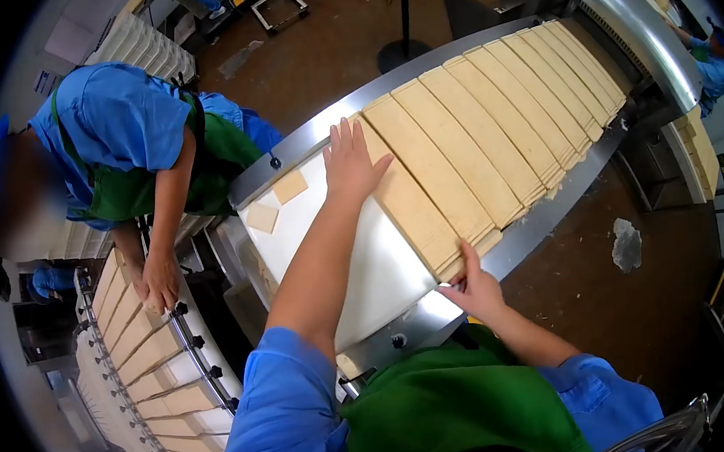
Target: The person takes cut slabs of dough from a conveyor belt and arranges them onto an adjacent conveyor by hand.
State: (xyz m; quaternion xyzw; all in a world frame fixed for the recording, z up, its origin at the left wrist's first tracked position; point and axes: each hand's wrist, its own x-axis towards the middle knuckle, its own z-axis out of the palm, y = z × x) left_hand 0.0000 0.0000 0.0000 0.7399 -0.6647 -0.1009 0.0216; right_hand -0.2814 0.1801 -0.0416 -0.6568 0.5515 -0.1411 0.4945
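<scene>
Leftmost stack of pale sheets [412, 209] lies at the left end of the overlapping row of stacks [498, 122], on the white surface [382, 263]. Left hand [353, 172] is at its far end, fingers spread and released, thumb reaching over the top sheet. Right hand [480, 295] is at the near corner, one finger along the sheet ends — cannot tell whether its fingers pinch the layers or only touch. Judgement: sheets look thin and probably soft, so light, even pressure at both ends should serve best; a push from one end alone could skew or crease them. Near ends look slightly uneven — flat fingers are likely safer there than fingertips.
</scene>
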